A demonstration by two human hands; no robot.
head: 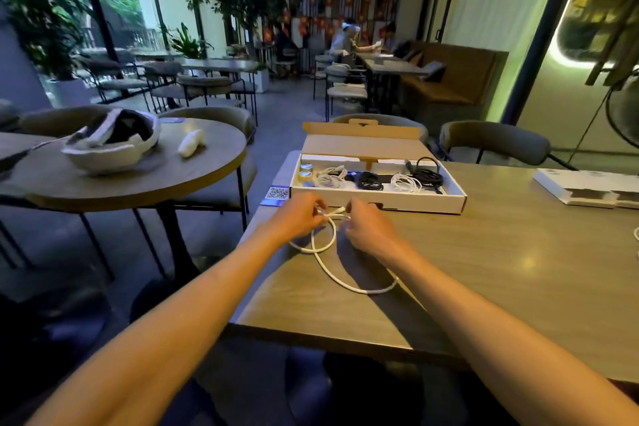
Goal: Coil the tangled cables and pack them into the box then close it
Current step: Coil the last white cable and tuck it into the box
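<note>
Both hands, the left hand and right hand, pinch a white cable whose loose loop trails back toward the person on the counter, just short of the open box, and could spring uncoiled if either pinch slackens.

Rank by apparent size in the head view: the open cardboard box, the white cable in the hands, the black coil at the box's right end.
1. Open cardboard box, clearly largest.
2. White cable; it is nearer the camera, so it may look bigger.
3. Black coil, smallest.
</note>
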